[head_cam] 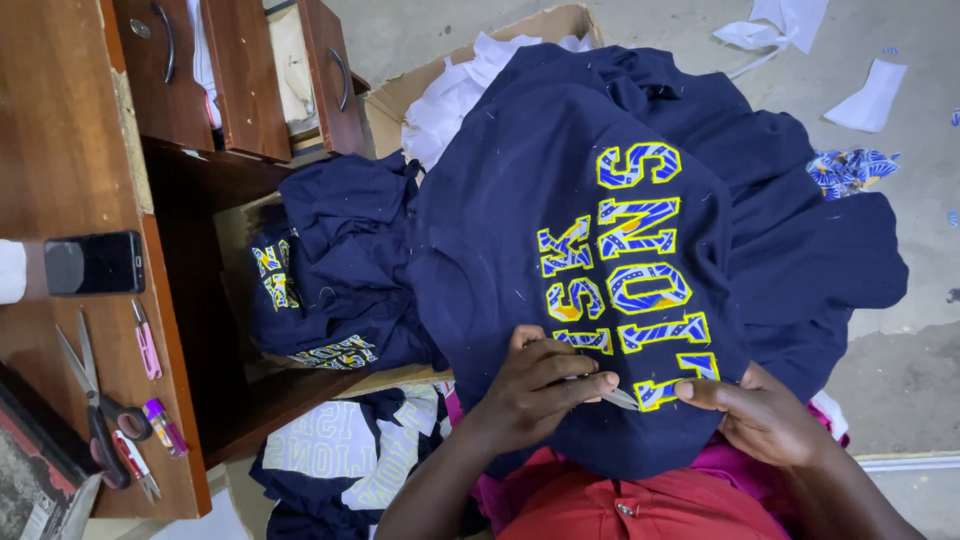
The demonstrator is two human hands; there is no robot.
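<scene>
A navy blue shirt (520, 210) with yellow and blue patterned letters lies spread over my lap. My left hand (540, 385) pinches a small metal thread snip (618, 398) whose tip touches the bottom letters. My right hand (765, 412) holds the shirt's lower edge beside those letters, thumb on the fabric.
A wooden desk (60, 150) at left carries a black phone (95, 263), scissors (95, 400), a pink tool (148, 345) and pens. Its drawers (240, 75) stand open. A cardboard box (400, 95) holds white and navy garments (330, 260). Fabric scraps (850, 168) lie on the concrete floor.
</scene>
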